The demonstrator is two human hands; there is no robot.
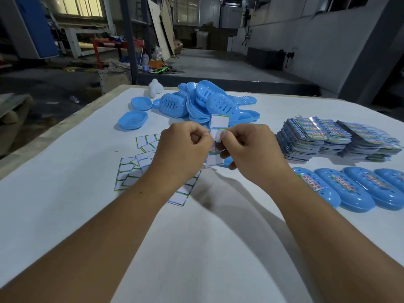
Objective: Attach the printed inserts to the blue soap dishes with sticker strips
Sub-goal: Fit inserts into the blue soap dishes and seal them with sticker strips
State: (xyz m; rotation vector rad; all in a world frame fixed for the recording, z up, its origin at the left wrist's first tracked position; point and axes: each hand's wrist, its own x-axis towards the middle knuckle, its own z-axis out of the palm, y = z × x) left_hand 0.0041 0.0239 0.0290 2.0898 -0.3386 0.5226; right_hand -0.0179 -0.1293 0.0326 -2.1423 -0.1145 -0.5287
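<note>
My left hand [185, 147] and my right hand [249, 147] meet above the table's middle, both pinching a sticker strip [219, 123] of white labels with green borders that stands upright between the fingertips. A part of a blue soap dish [228, 161] shows under my right fingers. More sticker strips [140, 162] lie scattered under my left wrist. A heap of blue soap dishes [205, 101] is behind the hands. Stacks of printed inserts [332, 138] sit at the right.
Several blue dishes with inserts stuck on them [354, 189] lie in a row at the right front. A white lumpy object [154, 88] rests near the far edge of the white table [65, 193]. Beyond it, a workshop floor with clutter and boards.
</note>
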